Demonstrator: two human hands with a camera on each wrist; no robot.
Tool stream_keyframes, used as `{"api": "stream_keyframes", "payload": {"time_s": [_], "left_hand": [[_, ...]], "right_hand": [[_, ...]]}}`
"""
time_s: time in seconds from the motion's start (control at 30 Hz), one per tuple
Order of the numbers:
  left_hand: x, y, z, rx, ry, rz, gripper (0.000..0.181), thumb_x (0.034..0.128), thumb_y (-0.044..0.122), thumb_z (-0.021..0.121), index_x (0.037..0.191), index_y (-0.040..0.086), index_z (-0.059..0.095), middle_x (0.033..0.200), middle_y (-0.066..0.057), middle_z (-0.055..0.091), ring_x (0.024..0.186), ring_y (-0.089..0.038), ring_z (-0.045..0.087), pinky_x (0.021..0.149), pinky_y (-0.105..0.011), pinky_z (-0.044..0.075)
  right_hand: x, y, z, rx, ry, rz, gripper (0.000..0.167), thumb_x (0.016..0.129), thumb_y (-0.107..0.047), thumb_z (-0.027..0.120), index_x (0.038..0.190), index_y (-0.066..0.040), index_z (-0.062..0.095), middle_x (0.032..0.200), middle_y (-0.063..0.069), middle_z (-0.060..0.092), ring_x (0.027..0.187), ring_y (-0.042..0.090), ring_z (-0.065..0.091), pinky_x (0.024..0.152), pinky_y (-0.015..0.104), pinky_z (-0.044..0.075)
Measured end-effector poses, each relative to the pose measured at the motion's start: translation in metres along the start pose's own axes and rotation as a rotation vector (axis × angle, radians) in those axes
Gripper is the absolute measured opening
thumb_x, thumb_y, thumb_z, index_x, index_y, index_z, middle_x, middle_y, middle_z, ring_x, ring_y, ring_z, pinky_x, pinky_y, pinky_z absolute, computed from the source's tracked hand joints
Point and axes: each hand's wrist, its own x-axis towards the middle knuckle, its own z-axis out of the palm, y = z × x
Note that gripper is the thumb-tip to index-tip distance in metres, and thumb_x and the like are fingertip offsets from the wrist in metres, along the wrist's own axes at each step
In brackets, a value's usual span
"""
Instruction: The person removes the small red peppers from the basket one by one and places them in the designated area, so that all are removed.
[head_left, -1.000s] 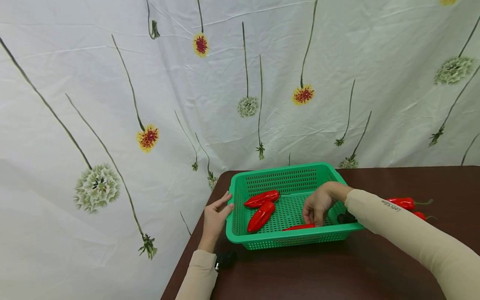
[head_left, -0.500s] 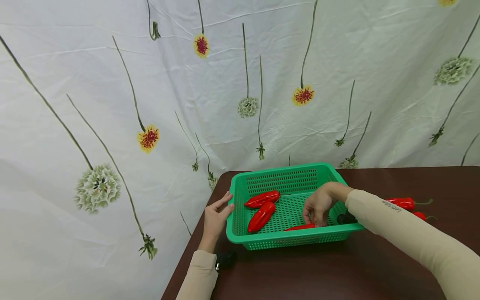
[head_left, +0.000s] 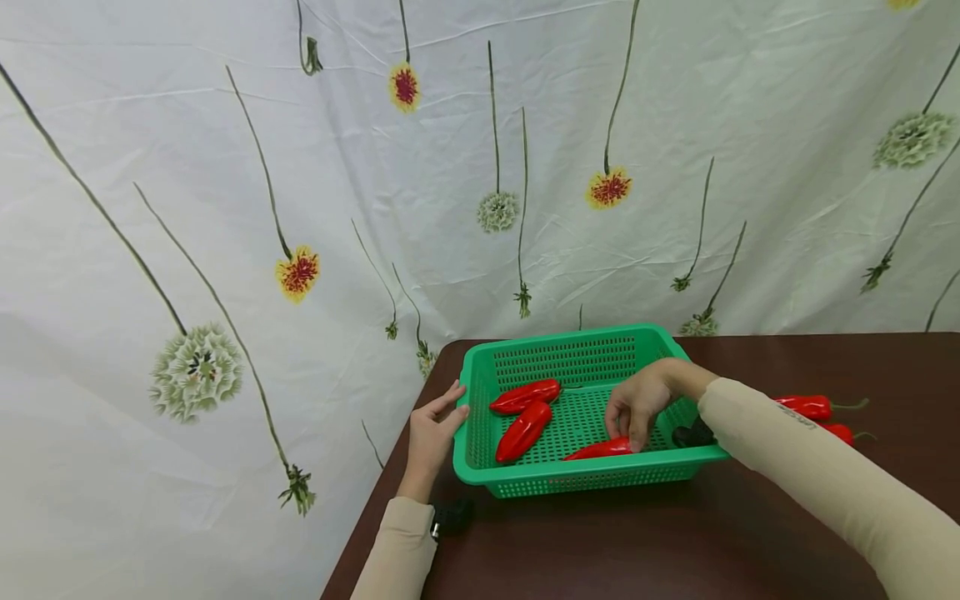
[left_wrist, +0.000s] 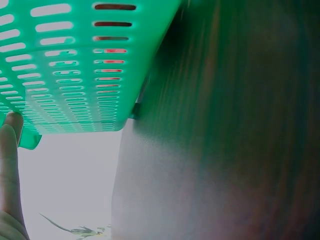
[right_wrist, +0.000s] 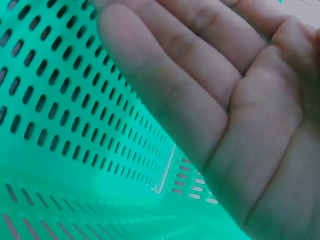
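Three red peppers (head_left: 524,432) lie inside the green basket (head_left: 558,343), which sits at the lower middle of the head view on a dark brown counter (head_left: 570,550). Two are in the left half of the basket: one near its back wall, with the stem pointing right, and another just below it, slanting down to the left. The third, the held pepper (head_left: 600,448), is by the front wall, a little right of the basket's middle.

Your right hand (head_left: 641,406) reaches into the basket from the right side of the frame and pinches that pepper's right end between thumb and fingers, while the tip points left. The right wrist view shows you the palm and fingers across the upper right, with the slotted wall behind them; the pepper is not visible from there.

Your left hand (head_left: 432,437) is at the basket's left end, its fingers fairly straight and apart, touching the rim. In the left wrist view, you can see part of it at the left edge, against the basket.

Farther right, two more peppers (head_left: 812,407) lie on the counter, partly hidden by your right sleeve (head_left: 825,467). A white flower-patterned cloth (head_left: 427,167) hangs behind.
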Motion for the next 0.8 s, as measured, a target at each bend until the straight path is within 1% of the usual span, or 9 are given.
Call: {"api": "stream_keyframes", "payload": {"time_s": [0.13,0.33,0.43,0.6,0.7,0.8], "left_hand": [[0.001,-0.001,0.000,0.002,0.001,-0.002,0.037,0.0922,-0.001,0.066,0.129,-0.004,0.065,0.144,-0.018,0.055,0.132,-0.033,0.055,0.085,-0.015,0.054],[0.000,-0.001,-0.001,0.003,0.000,-0.010,0.038,0.0922,-0.001,0.066,0.130,-0.003,0.065,0.144,-0.017,0.056,0.132,-0.033,0.056,0.086,-0.016,0.054],[-0.001,0.000,-0.001,0.003,0.002,-0.010,0.038,0.0921,-0.001,0.066,0.130,-0.003,0.065,0.144,-0.017,0.056,0.132,-0.033,0.056,0.086,-0.016,0.054],[0.000,0.001,0.000,0.005,0.004,-0.006,0.038,0.0923,-0.001,0.066,0.130,-0.003,0.065,0.145,-0.017,0.055,0.130,-0.033,0.057,0.085,-0.015,0.054],[0.000,0.001,-0.001,0.006,0.007,-0.007,0.038,0.0921,-0.001,0.066,0.130,-0.003,0.065,0.144,-0.017,0.056,0.129,-0.033,0.058,0.085,-0.015,0.054],[0.000,0.000,-0.001,0.008,0.007,-0.009,0.038,0.0920,-0.001,0.066,0.129,-0.003,0.065,0.144,-0.017,0.056,0.129,-0.033,0.058,0.085,-0.015,0.054]], "right_hand": [[-0.001,0.000,0.000,-0.011,0.031,-0.021,0.013,0.092,-0.006,0.070,0.105,-0.006,0.068,0.087,-0.010,0.070,0.077,0.004,0.059,0.075,0.027,0.049],[-0.005,-0.002,0.000,-0.045,0.091,-0.061,0.019,0.092,-0.008,0.071,0.109,-0.002,0.068,0.087,-0.010,0.071,0.074,0.004,0.056,0.073,0.028,0.046],[-0.006,-0.002,-0.001,-0.050,0.135,-0.076,0.019,0.091,-0.009,0.072,0.109,-0.002,0.069,0.087,-0.008,0.072,0.074,0.004,0.058,0.075,0.029,0.048],[-0.009,-0.003,0.000,-0.023,0.219,-0.085,0.018,0.090,-0.010,0.073,0.108,-0.005,0.072,0.092,-0.005,0.074,0.082,0.008,0.064,0.083,0.035,0.054],[-0.011,-0.003,0.000,-0.011,0.256,-0.102,0.019,0.090,-0.010,0.073,0.108,-0.003,0.071,0.092,-0.003,0.074,0.082,0.010,0.063,0.084,0.036,0.054],[-0.012,-0.004,0.001,-0.008,0.277,-0.122,0.018,0.091,-0.007,0.072,0.108,-0.002,0.070,0.091,-0.003,0.073,0.081,0.011,0.063,0.083,0.036,0.054]]}}
